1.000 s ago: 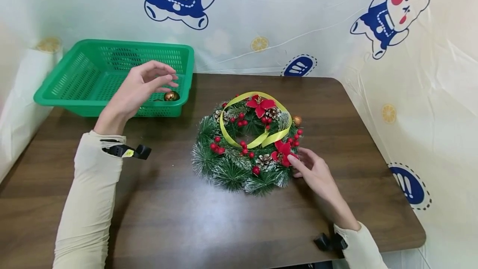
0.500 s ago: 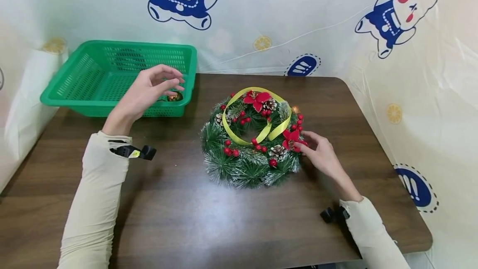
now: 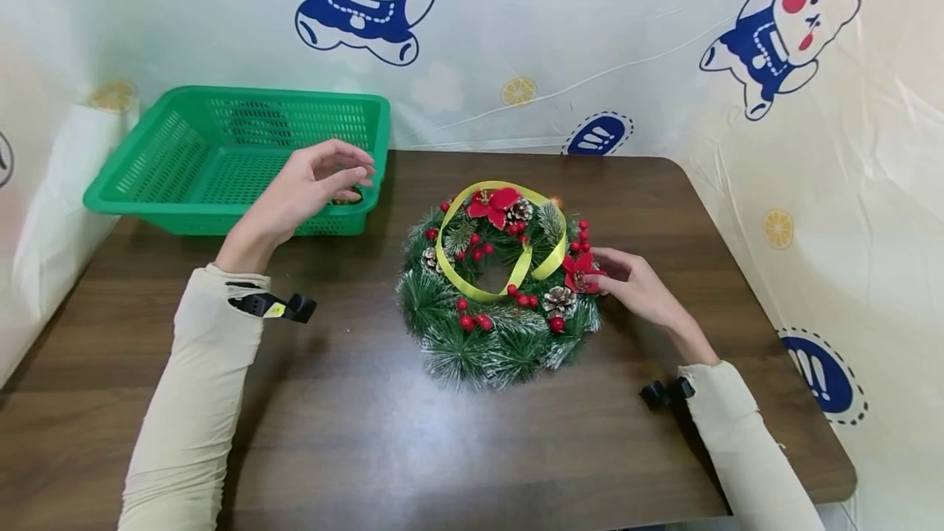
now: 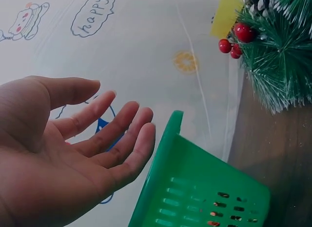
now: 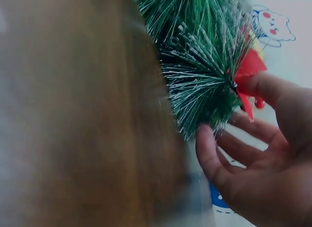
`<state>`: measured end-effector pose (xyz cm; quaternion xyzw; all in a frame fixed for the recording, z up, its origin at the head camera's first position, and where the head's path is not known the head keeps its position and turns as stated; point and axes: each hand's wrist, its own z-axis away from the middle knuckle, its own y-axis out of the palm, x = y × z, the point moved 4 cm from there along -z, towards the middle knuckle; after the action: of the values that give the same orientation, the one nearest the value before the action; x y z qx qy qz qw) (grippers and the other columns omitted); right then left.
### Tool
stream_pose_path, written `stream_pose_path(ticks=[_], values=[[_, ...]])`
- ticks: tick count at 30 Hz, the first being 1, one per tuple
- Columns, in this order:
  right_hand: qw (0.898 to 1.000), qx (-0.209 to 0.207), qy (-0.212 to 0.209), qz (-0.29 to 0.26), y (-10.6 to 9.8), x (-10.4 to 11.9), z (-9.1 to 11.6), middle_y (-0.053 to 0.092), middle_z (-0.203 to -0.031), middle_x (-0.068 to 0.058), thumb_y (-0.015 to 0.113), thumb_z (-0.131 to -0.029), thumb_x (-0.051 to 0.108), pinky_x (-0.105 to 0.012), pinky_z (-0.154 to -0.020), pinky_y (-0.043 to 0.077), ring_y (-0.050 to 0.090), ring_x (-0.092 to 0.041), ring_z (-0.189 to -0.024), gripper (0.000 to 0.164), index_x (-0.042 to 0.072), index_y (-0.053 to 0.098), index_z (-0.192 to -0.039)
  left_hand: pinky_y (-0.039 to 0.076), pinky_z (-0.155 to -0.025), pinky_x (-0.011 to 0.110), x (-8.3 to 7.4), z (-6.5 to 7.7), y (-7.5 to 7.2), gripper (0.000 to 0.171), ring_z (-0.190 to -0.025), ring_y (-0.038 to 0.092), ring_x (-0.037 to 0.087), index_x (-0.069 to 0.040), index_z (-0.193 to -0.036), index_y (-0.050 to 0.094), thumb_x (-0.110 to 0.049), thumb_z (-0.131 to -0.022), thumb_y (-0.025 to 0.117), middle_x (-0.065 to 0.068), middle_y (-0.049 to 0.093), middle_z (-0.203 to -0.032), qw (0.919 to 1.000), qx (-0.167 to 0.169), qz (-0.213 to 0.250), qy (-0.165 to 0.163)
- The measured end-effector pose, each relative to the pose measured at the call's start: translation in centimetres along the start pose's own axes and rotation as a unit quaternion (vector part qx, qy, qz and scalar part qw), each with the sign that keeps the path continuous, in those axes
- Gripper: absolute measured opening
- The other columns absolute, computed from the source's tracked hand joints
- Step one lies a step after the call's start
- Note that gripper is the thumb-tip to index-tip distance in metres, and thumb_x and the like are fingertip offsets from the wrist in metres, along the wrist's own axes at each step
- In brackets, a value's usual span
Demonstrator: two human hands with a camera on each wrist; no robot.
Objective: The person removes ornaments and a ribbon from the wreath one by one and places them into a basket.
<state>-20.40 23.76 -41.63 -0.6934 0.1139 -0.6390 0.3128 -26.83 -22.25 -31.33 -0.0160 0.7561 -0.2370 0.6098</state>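
Note:
On the table lies a green wreath with frosted needles, red berries, pinecones and two red poinsettia flowers. A loop of yellow ribbon lies over its middle. My right hand grips the wreath's right edge; the right wrist view has the thumb on a red petal and the other fingers around the needles' outer side. My left hand, palm up in its wrist view with loosely bent fingers, hovers over the green basket's front right corner, holding nothing. Below its fingertips, a copper-coloured ball is mostly hidden.
The green perforated basket stands at the back left against the printed curtain. The brown wooden table reaches around the wreath, its right edge and rounded corners in view.
The wreath has turned counterclockwise and shifted a little right, its near flower moving up with my right hand. My left hand has drifted slightly right over the basket corner, covering more of the ball.

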Motion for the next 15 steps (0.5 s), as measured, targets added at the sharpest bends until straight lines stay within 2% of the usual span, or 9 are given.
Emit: stream_pose_path(ticks=[5,8,11,15], values=[[0.999,0.034,0.004,-0.018,-0.4,-0.5,-1.3,0.057,-0.139,-0.017,0.067,-0.097,0.02,-0.027,-0.08,0.056,0.059,-0.028,-0.112,0.05,0.005,0.053,-0.143,0.056,-0.087,0.028,0.3,-0.2,0.7,0.033,-0.113,0.06,0.029,-0.005,-0.126,0.058,-0.028,-0.102,0.058,0.018,0.061,-0.125,1.0,0.008,0.002,-0.004],[0.998,0.052,0.004,-0.038,-0.6,-0.7,-2.3,0.058,-0.136,-0.018,0.065,-0.097,0.016,-0.024,-0.08,0.054,0.058,-0.024,-0.111,0.048,0.003,0.053,-0.142,0.055,-0.087,0.027,0.3,-0.3,0.9,0.03,-0.114,0.059,0.03,-0.006,-0.124,0.06,-0.027,-0.102,0.058,0.016,0.062,-0.123,1.0,0.005,0.004,-0.003],[0.997,0.067,0.003,-0.046,-0.7,-0.7,-3.4,0.06,-0.131,-0.02,0.064,-0.096,0.013,-0.027,-0.076,0.055,0.059,-0.023,-0.105,0.047,0.002,0.054,-0.14,0.055,-0.087,0.026,0.3,-0.5,1.2,0.028,-0.114,0.059,0.028,-0.008,-0.122,0.062,-0.027,-0.102,0.058,0.012,0.063,-0.122,1.0,0.001,0.001,0.002],[0.995,0.092,-0.004,-0.041,-0.9,-0.6,-4.2,0.058,-0.134,-0.02,0.063,-0.095,0.012,-0.029,-0.079,0.054,0.055,-0.025,-0.111,0.047,0.002,0.054,-0.14,0.055,-0.087,0.028,0.2,-0.7,2.2,0.026,-0.11,0.062,0.024,-0.007,-0.12,0.063,-0.025,-0.103,0.057,0.012,0.065,-0.119,0.9999,0.003,0.001,0.013]])
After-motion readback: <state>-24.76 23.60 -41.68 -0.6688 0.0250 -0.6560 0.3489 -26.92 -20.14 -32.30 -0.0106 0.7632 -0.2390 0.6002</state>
